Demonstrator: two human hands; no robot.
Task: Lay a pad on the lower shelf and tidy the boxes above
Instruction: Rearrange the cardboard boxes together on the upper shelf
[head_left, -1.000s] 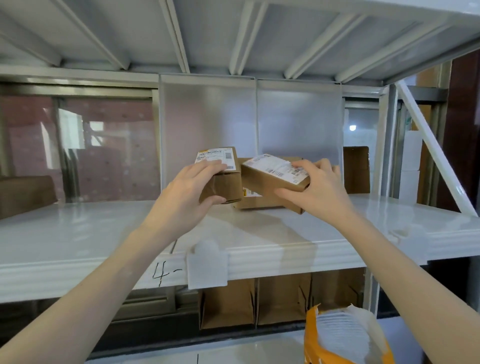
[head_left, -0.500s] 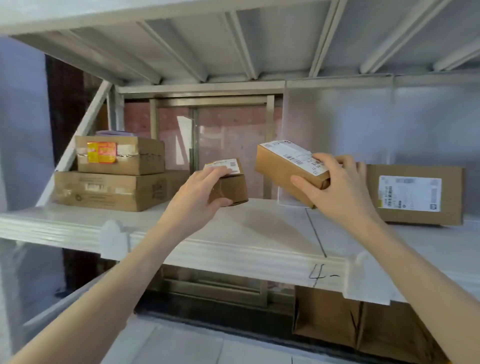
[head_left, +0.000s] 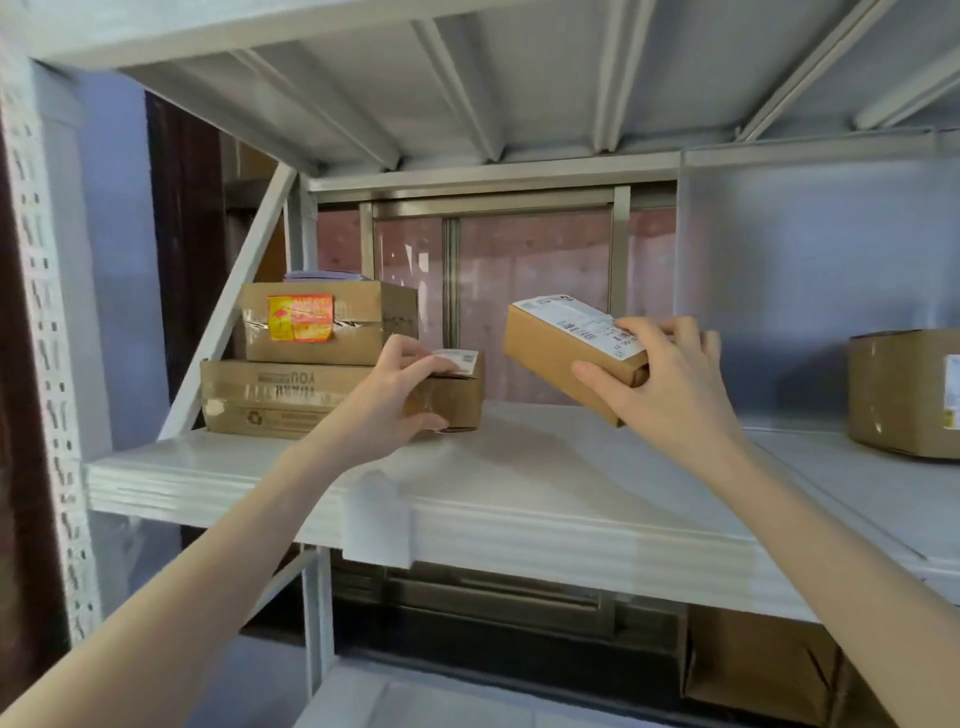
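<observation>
my left hand (head_left: 400, 395) is wrapped around a small labelled box (head_left: 457, 389), fingers over its top and thumb under its front, with the box resting on the white shelf (head_left: 519, 483) just beside a stack of two boxes: a flat bottom box (head_left: 270, 397) and a taped box with an orange sticker (head_left: 322, 322) on top of it. my right hand (head_left: 660, 384) grips a longer box with a shipping label (head_left: 566, 348), tilted and held up off the shelf, apart from the small one. far to the right, another box (head_left: 904, 392) sits on the same shelf, and brown cartons (head_left: 758, 670) show on the level below.
</observation>
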